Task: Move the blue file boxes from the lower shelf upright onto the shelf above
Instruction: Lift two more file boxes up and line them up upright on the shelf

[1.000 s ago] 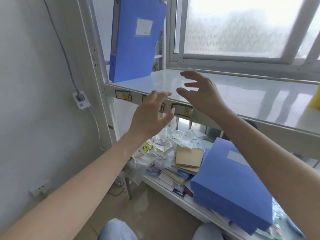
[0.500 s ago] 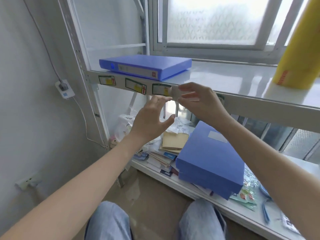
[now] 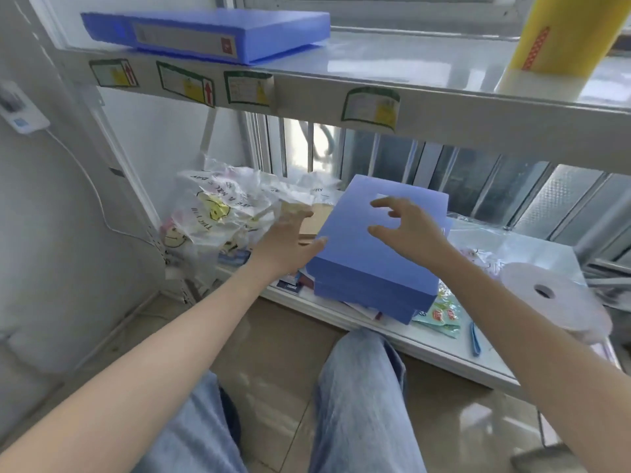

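Note:
A stack of blue file boxes [image 3: 368, 264] lies flat on the lower shelf [image 3: 444, 356]. My left hand [image 3: 290, 240] is open at the stack's left edge, fingers spread, thumb at the top box's corner. Over the top box hovers my right hand [image 3: 406, 227], open, fingers curled and apart. One more blue file box [image 3: 211, 32] lies flat on the upper shelf [image 3: 375, 97] at the left, spine facing me.
A yellow roll [image 3: 560, 32] stands on the upper shelf at right. Plastic bags [image 3: 218, 213], books and papers crowd the lower shelf's left. A white tape roll [image 3: 553, 298], snack packets [image 3: 440, 315] and a blue pen [image 3: 475, 339] lie to the right. My knees are below.
The blue box on the upper shelf stood upright a second ago and now lies flat. Both hands came down from the upper shelf's edge to the stack on the lower shelf.

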